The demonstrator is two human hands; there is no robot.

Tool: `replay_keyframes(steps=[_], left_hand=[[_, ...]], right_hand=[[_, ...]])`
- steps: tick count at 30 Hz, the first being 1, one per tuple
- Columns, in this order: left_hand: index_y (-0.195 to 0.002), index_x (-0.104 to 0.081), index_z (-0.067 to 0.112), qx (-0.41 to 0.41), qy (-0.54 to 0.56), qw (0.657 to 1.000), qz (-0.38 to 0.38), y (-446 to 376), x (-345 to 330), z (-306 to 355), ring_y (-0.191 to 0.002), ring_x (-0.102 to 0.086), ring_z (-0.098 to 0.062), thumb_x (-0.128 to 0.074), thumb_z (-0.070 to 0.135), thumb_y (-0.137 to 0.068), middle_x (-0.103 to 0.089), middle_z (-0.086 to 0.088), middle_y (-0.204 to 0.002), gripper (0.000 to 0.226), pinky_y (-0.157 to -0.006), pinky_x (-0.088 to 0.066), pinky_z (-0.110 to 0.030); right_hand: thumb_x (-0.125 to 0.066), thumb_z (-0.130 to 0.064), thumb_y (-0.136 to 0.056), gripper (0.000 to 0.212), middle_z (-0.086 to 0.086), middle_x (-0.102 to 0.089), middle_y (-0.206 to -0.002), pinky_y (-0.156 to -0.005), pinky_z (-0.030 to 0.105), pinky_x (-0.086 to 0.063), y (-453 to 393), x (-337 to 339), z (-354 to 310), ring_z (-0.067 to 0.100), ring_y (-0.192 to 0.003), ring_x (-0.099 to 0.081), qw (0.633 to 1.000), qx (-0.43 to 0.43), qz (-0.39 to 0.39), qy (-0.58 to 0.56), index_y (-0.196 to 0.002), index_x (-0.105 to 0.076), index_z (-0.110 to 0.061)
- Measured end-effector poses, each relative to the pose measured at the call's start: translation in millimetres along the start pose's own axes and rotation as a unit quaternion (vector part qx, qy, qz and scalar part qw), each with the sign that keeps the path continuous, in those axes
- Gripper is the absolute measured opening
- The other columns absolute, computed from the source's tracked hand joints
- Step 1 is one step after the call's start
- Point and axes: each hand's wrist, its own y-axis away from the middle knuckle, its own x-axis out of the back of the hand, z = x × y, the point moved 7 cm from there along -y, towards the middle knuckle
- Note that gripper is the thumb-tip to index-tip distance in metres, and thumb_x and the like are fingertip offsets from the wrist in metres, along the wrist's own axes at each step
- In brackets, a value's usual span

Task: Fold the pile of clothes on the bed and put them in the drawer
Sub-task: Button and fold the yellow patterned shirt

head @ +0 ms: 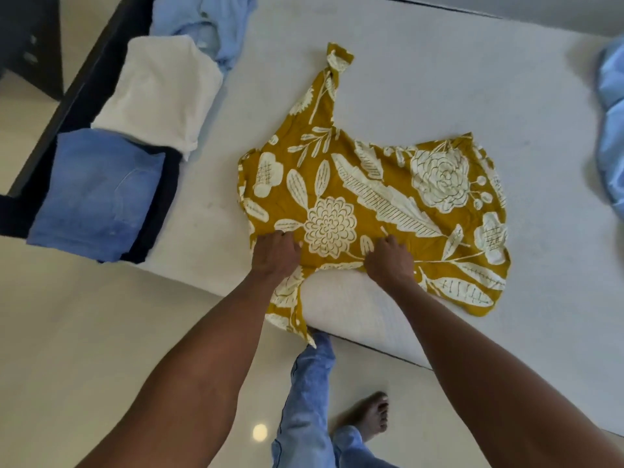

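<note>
Folded blue denim jeans (pixel 96 194) lie at the bed's left edge, a folded white towel (pixel 158 96) just beyond them and crumpled pale blue cloth (pixel 202 25) behind that. Mustard-yellow floral garment (pixel 371 197) lies spread on the white bed (pixel 439 79). Left hand (pixel 275 255) and right hand (pixel 388 258) pinch its near edge with curled fingers. Light blue fabric (pixel 611 130) sits far right.

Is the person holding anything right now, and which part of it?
Both hands, left and right, pinch the yellow floral garment along its near edge, by the bed's corner.
</note>
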Motion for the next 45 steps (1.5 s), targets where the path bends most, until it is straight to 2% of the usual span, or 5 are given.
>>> replay_keyframes(steps=[10,18,24,33,45], left_hand=[[-0.119,-0.056,0.007,0.038,-0.019,0.999,0.016,-136.5,22.0,53.5,-0.114,-0.052,-0.033,-0.051,0.019,-0.094,-0.056,-0.015,-0.122,0.028,-0.095,-0.041,-0.045],[-0.127,-0.056,0.011,-0.224,-0.026,0.969,0.099,-217.9,23.4,147.3,-0.122,-0.045,-0.032,-0.056,0.014,-0.089,-0.050,-0.013,-0.132,0.038,-0.101,-0.036,-0.046],[-0.104,-0.069,0.009,-0.326,-0.040,0.941,0.079,-247.2,22.6,175.3,-0.114,-0.050,-0.029,-0.057,0.018,-0.090,-0.061,-0.009,-0.116,0.020,-0.100,-0.033,-0.043],[-0.113,-0.063,0.008,-0.267,0.026,0.963,-0.019,-251.6,18.6,187.2,-0.109,-0.055,-0.028,-0.058,0.017,-0.093,-0.065,-0.011,-0.112,0.023,-0.100,-0.036,-0.039],[-0.106,-0.058,0.005,-0.133,-0.082,0.985,0.071,-266.5,4.5,217.2,-0.095,-0.053,-0.034,-0.058,0.002,-0.082,-0.056,-0.016,-0.103,0.024,-0.084,-0.040,-0.044]], right_hand=[[-0.053,-0.011,-0.087,0.024,0.016,-0.067,-0.110,-0.076,0.037,-0.050,-94.9,79.3,66.5,0.037,-0.102,-0.064,0.979,-0.177,0.074,-0.064,-0.106,-0.066,-0.004],[-0.051,0.006,-0.084,0.065,0.012,-0.039,-0.147,-0.107,0.045,-0.030,-211.4,162.5,100.0,0.033,-0.133,-0.033,0.982,-0.018,0.188,-0.007,-0.145,-0.041,-0.012],[-0.059,-0.011,-0.094,0.029,0.016,-0.050,-0.139,-0.102,0.045,-0.031,-235.8,176.0,117.9,0.036,-0.132,-0.036,0.977,0.074,0.176,0.091,-0.121,-0.068,-0.007],[-0.043,-0.011,-0.095,0.021,0.007,-0.058,-0.112,-0.059,0.029,-0.047,-246.8,200.5,160.3,0.022,-0.088,-0.060,0.929,-0.095,0.119,-0.336,-0.110,-0.058,-0.010],[-0.035,-0.025,-0.106,0.026,0.022,-0.063,-0.112,-0.068,0.039,-0.038,-281.5,194.0,171.3,0.037,-0.091,-0.062,0.979,-0.028,0.193,-0.064,-0.121,-0.041,-0.004]])
